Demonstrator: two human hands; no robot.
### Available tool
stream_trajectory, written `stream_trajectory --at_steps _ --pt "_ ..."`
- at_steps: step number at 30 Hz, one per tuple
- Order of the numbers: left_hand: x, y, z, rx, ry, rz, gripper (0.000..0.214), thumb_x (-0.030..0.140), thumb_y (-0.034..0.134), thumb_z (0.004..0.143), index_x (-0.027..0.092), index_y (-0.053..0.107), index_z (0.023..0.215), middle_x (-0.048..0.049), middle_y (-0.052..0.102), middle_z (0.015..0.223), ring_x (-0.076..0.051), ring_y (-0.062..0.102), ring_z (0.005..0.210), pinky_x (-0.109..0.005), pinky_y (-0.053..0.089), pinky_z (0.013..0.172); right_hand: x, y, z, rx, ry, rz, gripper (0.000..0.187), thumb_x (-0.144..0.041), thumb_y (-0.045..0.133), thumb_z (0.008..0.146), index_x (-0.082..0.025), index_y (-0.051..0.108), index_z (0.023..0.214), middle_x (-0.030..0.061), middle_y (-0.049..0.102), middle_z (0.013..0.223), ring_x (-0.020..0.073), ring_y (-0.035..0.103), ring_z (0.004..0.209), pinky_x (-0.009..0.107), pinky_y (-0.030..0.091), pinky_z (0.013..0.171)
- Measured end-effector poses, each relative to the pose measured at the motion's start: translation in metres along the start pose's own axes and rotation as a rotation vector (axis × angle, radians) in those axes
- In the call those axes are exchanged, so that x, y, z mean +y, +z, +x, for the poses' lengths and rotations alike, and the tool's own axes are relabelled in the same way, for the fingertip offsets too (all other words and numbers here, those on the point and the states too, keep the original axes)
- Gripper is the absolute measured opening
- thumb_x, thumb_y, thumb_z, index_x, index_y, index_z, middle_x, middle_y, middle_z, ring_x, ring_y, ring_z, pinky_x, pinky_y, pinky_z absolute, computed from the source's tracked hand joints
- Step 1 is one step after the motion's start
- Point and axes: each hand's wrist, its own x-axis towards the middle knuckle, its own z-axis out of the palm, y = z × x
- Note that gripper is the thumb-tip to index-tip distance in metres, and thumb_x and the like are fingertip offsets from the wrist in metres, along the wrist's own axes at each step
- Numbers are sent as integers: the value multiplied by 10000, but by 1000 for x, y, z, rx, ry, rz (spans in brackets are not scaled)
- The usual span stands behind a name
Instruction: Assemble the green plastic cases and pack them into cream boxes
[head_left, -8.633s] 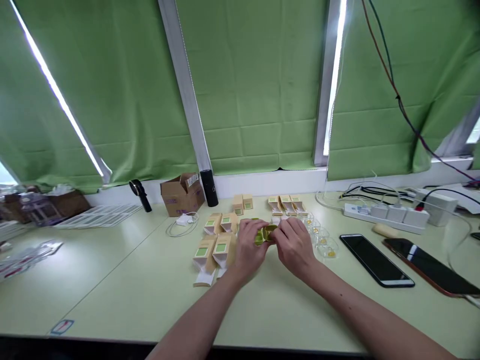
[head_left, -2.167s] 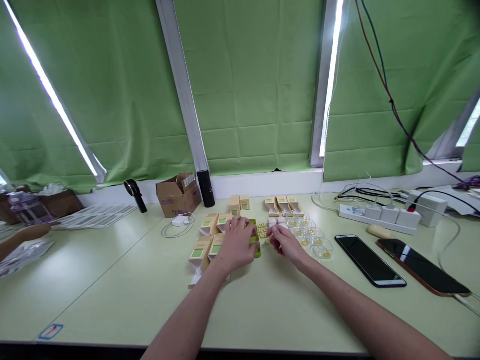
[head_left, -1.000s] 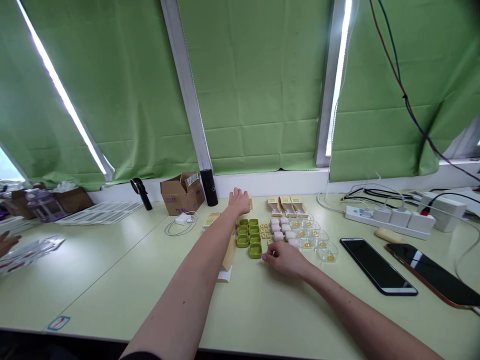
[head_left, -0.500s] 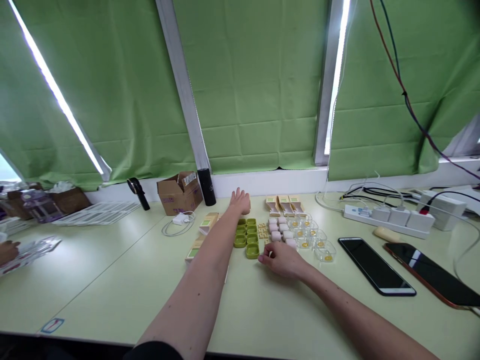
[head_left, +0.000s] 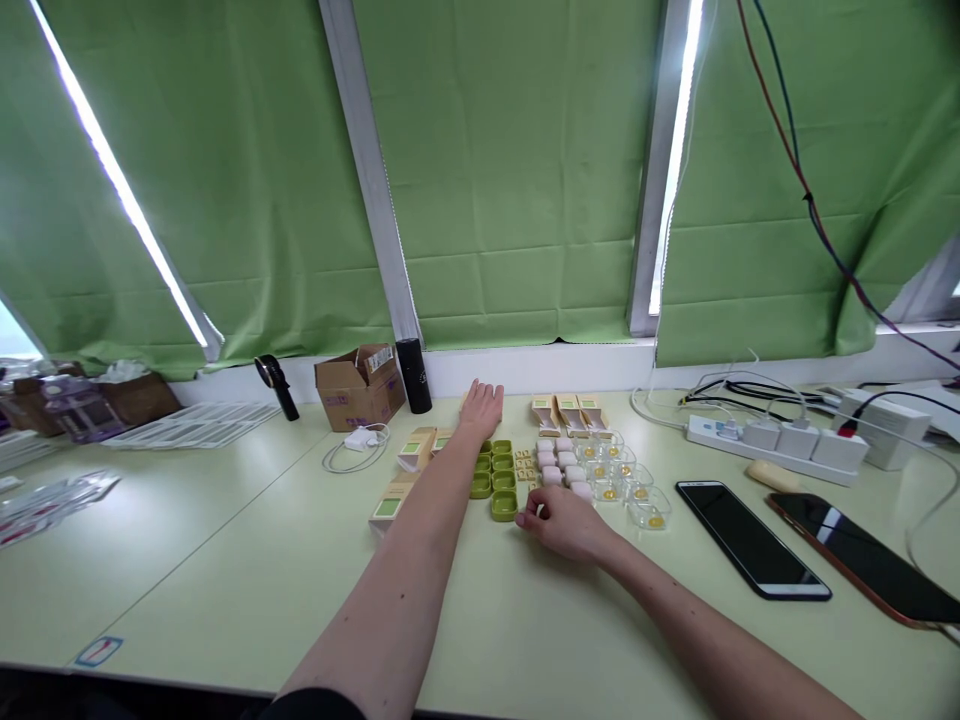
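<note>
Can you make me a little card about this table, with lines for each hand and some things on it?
Left hand: bare, extended far forward; grip unclear
Right hand: bare, fingers curled, right beside the front olive-green square dish
Middle, left to right: tiny cream pieces, rounded pale-pink blocks, clear plastic cups
Back: three open tan cardboard boxes
Far right: two flat black-screened phones

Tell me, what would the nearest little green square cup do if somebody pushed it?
The small green square plastic-looking cup sits low and wide, so it would probably slide rather than tip. Its squarish sides make rolling unlikely. Its walls stand up neatly, so it may feel fairly stiff.
</note>
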Motion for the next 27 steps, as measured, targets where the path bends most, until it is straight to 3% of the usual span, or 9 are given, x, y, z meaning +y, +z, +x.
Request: stream_trajectory --at_steps 5,9,12,15,18,20,24,27 --pt "5 -21 -7 34 8 -145 631 45 654 786 139 426 1367 -162 618 1250 -320 577 1261 -553 167 1290 -1 -4 -3 -40 20 108 248 -458 660 942 -226 656 854 33 722 751 176 631 642 282 360 609" --pt "13 -49 -23 87 -8 -301 575 137 616 887 166 356 1399 -189 577 1322 -326 605 1220 -532 439 1119 1 -15 -2 -58 12 322 302 -509 634 943 -233 586 830 -40 600 576 132 545 455 269 375 542" --pt "23 -71 -54 101 35 -408 530 179 595 926 202 357 1400 -169 583 1335 -297 628 1195 -471 518 1027 4 -31 -2 65 -60 497 360 -588 615 923 -244 548 838 -56 565 564 128 512 439 267 381 507" --pt "39 -91 -101 67 175 -511 449 244 617 939 225 435 1349 -148 604 1343 -304 613 1244 -451 529 1022 7 -49 -4 269 -154 597 389 -629 623 892 -247 555 864 -62 526 561 135 476 471 276 393 510" --pt "59 -103 -149 38 256 -559 349 276 585 962 235 499 1297 -135 649 1291 -313 639 1183 -465 529 1003 11 -59 -13 434 -265 539 354 -587 627 902 -242 562 860 -34 544 624 148 487 566 285 402 561" --pt "71 -105 -174 27 265 -556 334 269 601 950 238 527 1274 -127 672 1249 -316 649 1136 -465 535 974 14 -59 -21 476 -282 420 293 -524 616 920 -243 560 858 -12 578 661 160 504 609 292 397 582" --pt "87 -97 -199 36 324 -540 349 228 635 935 239 539 1271 -124 678 1233 -316 640 1157 -485 513 1025 21 -45 -38 404 -270 118 164 -396 568 932 -251 542 860 0 635 697 173 532 627 313 386 633" --pt "93 -88 -204 9 353 -538 359 214 636 948 248 531 1290 -115 676 1262 -309 638 1192 -510 472 1093 26 -35 -46 365 -261 24 121 -365 562 917 -255 513 910 -10 643 694 182 540 623 319 373 659"
